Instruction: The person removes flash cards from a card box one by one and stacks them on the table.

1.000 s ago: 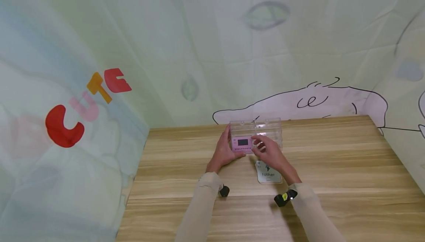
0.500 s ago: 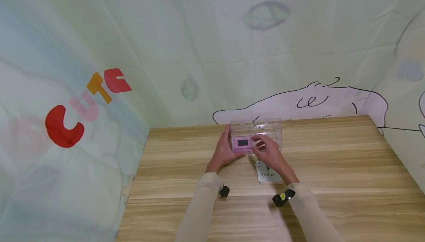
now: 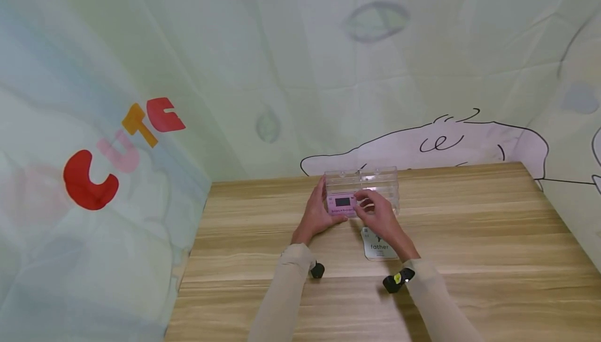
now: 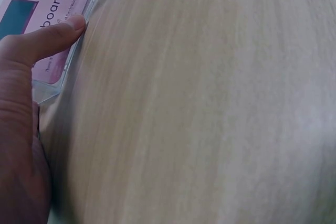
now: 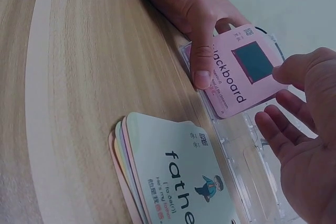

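A pink flashcard [image 5: 239, 80] reading "blackboard", with a dark green board picture, lies over the left part of a clear plastic case [image 3: 377, 178]. My left hand [image 3: 315, 217] grips the left side of that case, its thumb [image 4: 68, 27] lying over the card's lower edge. From the other side my right hand [image 3: 381, 216] pinches the card near its upper right corner, the remaining fingers curved beneath. Close below that hand is a stack of flashcards [image 5: 163, 156], topped by a pale green one reading "father". The right hand hides part of the case in the head view.
The wooden table [image 3: 469, 237] spreads to both sides and in front. A printed cloth backdrop [image 3: 305, 71] rises directly behind the case and at the left. Dark wrist cameras [image 3: 398, 280] are strapped below both hands.
My right hand and wrist have drifted slightly left, fingers still at the pink flashcard's right side. The left hand and the clear case stay in place.
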The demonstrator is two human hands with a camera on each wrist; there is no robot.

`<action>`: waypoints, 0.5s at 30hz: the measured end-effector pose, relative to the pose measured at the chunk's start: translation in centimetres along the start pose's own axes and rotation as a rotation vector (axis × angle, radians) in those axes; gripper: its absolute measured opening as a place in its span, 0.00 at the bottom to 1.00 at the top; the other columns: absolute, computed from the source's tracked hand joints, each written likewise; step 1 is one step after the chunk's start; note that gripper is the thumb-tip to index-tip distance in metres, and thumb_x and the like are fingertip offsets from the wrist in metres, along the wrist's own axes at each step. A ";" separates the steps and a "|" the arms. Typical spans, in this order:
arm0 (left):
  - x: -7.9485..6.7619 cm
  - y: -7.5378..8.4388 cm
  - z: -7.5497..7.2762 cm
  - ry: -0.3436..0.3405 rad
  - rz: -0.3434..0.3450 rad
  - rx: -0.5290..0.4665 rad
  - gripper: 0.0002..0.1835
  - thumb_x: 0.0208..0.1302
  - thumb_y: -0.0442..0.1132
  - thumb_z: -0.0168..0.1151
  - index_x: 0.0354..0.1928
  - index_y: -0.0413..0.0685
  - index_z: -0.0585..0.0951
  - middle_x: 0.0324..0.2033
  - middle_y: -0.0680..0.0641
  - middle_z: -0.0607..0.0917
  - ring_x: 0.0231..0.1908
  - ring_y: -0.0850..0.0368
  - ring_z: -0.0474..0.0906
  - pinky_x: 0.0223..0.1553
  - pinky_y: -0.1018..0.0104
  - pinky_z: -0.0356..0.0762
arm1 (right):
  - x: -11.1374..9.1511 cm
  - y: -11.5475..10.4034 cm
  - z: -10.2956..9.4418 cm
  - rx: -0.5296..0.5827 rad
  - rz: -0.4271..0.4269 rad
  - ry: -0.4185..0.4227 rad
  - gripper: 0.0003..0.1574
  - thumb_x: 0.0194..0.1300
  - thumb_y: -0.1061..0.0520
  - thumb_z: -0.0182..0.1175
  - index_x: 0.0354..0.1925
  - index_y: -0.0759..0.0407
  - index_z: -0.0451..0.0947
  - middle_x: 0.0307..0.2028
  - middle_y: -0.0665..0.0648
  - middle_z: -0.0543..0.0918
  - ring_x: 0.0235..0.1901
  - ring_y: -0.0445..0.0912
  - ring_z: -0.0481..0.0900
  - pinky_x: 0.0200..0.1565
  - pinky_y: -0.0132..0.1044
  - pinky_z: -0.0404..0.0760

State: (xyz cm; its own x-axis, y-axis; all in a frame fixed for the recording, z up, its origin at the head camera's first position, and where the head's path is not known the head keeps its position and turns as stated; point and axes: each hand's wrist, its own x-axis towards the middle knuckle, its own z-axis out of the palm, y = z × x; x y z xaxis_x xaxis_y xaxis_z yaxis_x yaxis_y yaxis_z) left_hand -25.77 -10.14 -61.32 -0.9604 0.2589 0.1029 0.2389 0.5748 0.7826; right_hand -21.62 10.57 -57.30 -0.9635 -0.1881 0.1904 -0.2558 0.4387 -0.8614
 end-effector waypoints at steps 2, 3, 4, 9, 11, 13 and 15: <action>0.0 0.0 0.0 0.001 0.005 0.001 0.72 0.36 0.58 0.80 0.76 0.64 0.37 0.71 0.54 0.57 0.66 0.57 0.61 0.65 0.65 0.62 | 0.0 -0.1 0.0 0.012 -0.009 0.005 0.18 0.64 0.59 0.63 0.52 0.55 0.75 0.46 0.54 0.79 0.44 0.48 0.78 0.45 0.40 0.83; 0.0 -0.1 0.0 0.001 0.007 0.001 0.72 0.36 0.59 0.79 0.76 0.64 0.37 0.71 0.54 0.57 0.66 0.57 0.62 0.65 0.65 0.62 | 0.0 -0.1 0.1 0.018 -0.016 0.007 0.18 0.63 0.59 0.63 0.52 0.56 0.75 0.46 0.54 0.79 0.44 0.48 0.78 0.45 0.40 0.83; 0.0 -0.1 0.0 0.000 0.005 0.002 0.72 0.35 0.59 0.79 0.75 0.65 0.37 0.71 0.54 0.57 0.66 0.57 0.62 0.65 0.65 0.62 | 0.0 -0.2 0.1 0.022 -0.023 0.009 0.18 0.63 0.60 0.63 0.52 0.56 0.75 0.46 0.54 0.79 0.44 0.48 0.78 0.45 0.40 0.83; 0.0 -0.1 -0.1 -0.006 -0.007 0.006 0.71 0.35 0.61 0.78 0.74 0.72 0.35 0.71 0.55 0.57 0.66 0.59 0.61 0.65 0.66 0.61 | -0.1 -0.1 0.3 0.020 -0.095 0.014 0.19 0.63 0.62 0.63 0.52 0.55 0.74 0.47 0.54 0.78 0.45 0.49 0.77 0.45 0.40 0.83; 0.0 -0.1 -0.2 -0.005 -0.004 0.009 0.71 0.36 0.61 0.78 0.74 0.74 0.34 0.71 0.54 0.57 0.66 0.59 0.61 0.65 0.65 0.61 | -0.1 -0.1 0.4 0.016 -0.127 0.018 0.18 0.63 0.62 0.63 0.52 0.55 0.75 0.47 0.54 0.77 0.45 0.49 0.77 0.44 0.39 0.83; -0.1 -0.2 -0.2 -0.002 0.003 0.012 0.71 0.36 0.61 0.79 0.73 0.74 0.34 0.70 0.54 0.58 0.66 0.58 0.62 0.65 0.65 0.62 | 0.0 -0.1 0.5 0.016 -0.151 0.023 0.18 0.63 0.63 0.63 0.51 0.55 0.76 0.47 0.53 0.77 0.46 0.49 0.77 0.44 0.39 0.83; -0.1 -0.2 -0.2 0.001 0.009 0.016 0.71 0.36 0.61 0.79 0.73 0.74 0.34 0.70 0.53 0.58 0.66 0.57 0.62 0.65 0.64 0.62 | 0.0 -0.2 0.5 0.014 -0.173 0.027 0.18 0.62 0.64 0.63 0.51 0.56 0.76 0.46 0.53 0.77 0.46 0.49 0.77 0.44 0.39 0.83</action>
State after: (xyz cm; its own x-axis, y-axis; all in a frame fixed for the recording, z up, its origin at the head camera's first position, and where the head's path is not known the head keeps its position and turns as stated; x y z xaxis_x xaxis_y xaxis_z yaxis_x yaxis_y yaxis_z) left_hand -25.76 -10.41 -61.37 -0.9584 0.2631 0.1109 0.2498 0.5849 0.7717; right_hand -21.51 10.01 -57.40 -0.9071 -0.2358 0.3487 -0.4169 0.3894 -0.8213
